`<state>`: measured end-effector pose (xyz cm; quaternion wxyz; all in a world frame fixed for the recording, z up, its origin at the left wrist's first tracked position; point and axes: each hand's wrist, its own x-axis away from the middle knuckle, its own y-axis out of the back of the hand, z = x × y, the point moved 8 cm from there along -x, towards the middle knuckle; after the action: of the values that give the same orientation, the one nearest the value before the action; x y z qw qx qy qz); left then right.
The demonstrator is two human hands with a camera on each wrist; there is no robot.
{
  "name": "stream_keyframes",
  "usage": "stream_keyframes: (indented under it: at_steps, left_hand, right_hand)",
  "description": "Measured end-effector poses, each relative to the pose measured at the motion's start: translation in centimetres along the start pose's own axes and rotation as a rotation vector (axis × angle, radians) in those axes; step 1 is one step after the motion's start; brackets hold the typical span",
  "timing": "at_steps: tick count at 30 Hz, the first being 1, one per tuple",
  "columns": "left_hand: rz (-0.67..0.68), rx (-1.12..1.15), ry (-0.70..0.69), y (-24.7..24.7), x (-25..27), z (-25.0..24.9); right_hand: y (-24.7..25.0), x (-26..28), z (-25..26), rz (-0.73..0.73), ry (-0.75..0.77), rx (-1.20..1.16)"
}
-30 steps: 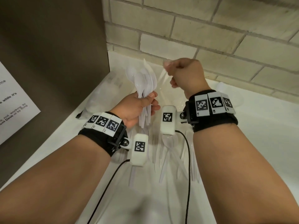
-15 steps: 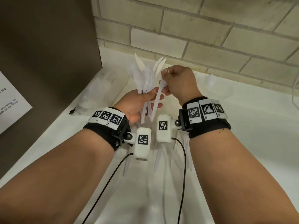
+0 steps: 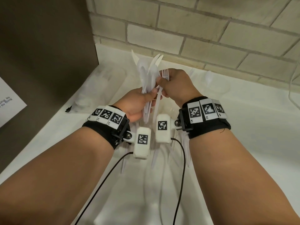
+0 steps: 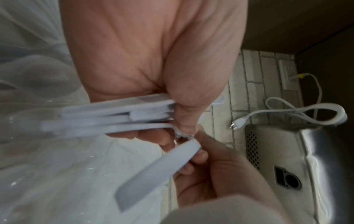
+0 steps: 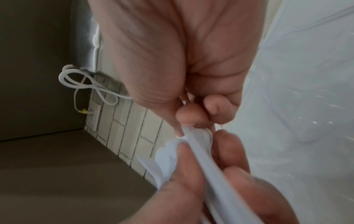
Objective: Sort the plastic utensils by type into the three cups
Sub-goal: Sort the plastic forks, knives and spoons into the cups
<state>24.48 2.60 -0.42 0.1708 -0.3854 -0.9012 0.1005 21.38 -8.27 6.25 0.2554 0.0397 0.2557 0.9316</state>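
Note:
My left hand (image 3: pixel 142 101) grips a bundle of white plastic utensils (image 3: pixel 146 73) by the handles, with spoon bowls and knife blades fanned upward. In the left wrist view the bundle's handles (image 4: pixel 114 116) stick out under my thumb. My right hand (image 3: pixel 162 82) pinches a white fork (image 3: pixel 165 73) just below its tines, right beside the bundle. The fork handle (image 4: pixel 157 171) slants down past my left fingers. More white utensils (image 3: pixel 178 151) lie loose on the white counter (image 3: pixel 243 127) beneath my wrists. A clear cup (image 3: pixel 211 80) with a spoon in it stands at the right near the wall.
A brick wall (image 3: pixel 194 30) runs along the back and a brown panel (image 3: pixel 40 46) bearing a paper sign (image 3: pixel 9 101) closes the left. A clear plastic bag (image 3: pixel 97 82) lies at the left. A white power cord (image 4: pixel 287 112) and a steel appliance (image 4: pixel 287 166) lie off to the side.
My right hand has come down and left with the fork, from apart and above to right against the bundle in my left hand. The left hand has kept its grip.

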Motion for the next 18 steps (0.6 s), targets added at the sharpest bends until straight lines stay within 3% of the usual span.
stream_keyframes:
  at_steps: [4,10,14,18]
  left_hand:
    - [-0.019,0.122,0.045,0.7,-0.2,0.4]
    - [0.080,0.076,0.064,0.2,0.2,0.4]
    - [0.074,0.106,0.054,0.3,0.1,0.4]
    - [0.053,0.097,0.073,0.1,-0.2,0.6]
  right_hand:
    - [0.3,0.0,-0.1,-0.043,-0.021,0.011]
    - [2.0,0.2,-0.6,-0.234,-0.040,-0.071]
    - [1.6,0.9,-0.1,-0.163,-0.028,-0.282]
    - [1.2,0.9,0.9,-0.129,0.032,-0.183]
